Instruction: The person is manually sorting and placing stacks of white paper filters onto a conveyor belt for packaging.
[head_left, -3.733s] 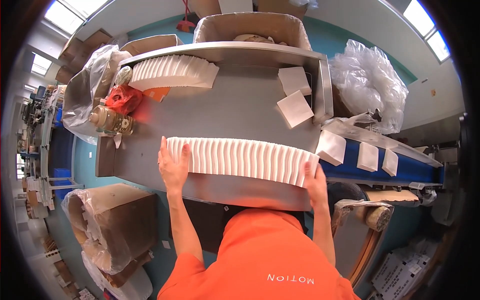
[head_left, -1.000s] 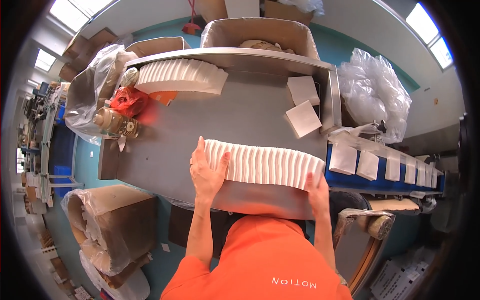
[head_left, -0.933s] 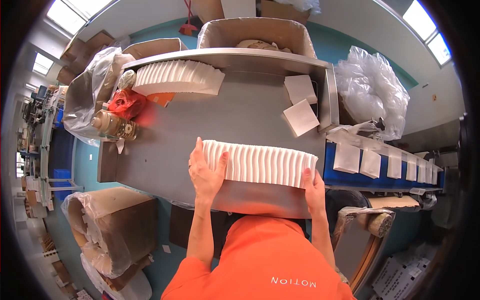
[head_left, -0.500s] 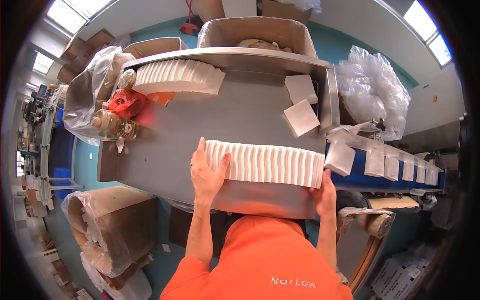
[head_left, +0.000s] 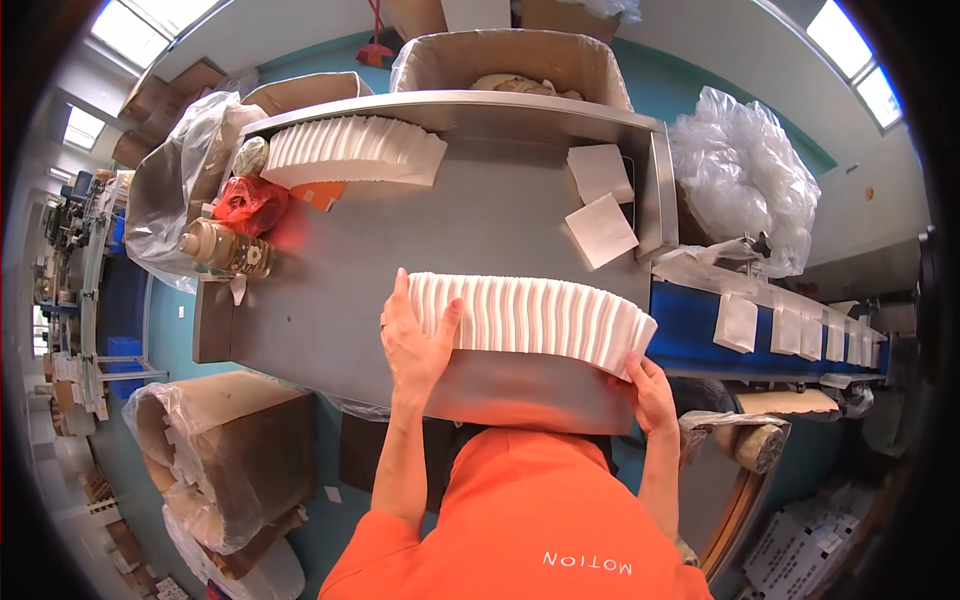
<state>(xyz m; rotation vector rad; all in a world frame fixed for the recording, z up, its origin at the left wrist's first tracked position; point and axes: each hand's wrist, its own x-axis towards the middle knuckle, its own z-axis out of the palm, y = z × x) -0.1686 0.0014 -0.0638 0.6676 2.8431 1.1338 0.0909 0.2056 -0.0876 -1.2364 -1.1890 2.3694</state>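
A long row of white folded paper napkins (head_left: 520, 318), set on edge in several bundles, lies across the near part of the metal table. My left hand (head_left: 418, 345) is pressed against its left end, thumb on the near side and fingers around the far side. At the other end my right hand (head_left: 648, 390) grips the last bundle, which leans and curves toward me. Part of the right fingers is hidden by the napkins. A second, curved row of napkins (head_left: 350, 152) stands at the table's far left. Two square napkin bundles (head_left: 602, 230) lie flat at the far right.
A blue conveyor belt (head_left: 685, 318) at the right carries several white napkin bundles (head_left: 737, 323). On the table's left are a bottle (head_left: 228, 248) and a red plastic bag (head_left: 250, 204). Raised metal edges (head_left: 500, 106) bound the table. A cardboard box (head_left: 240, 440) stands lower left.
The bundle at the belt's near end is now at the row's right end, in my right hand. That end has bent toward me. Other belt bundles have shifted slightly. My left hand stays put.
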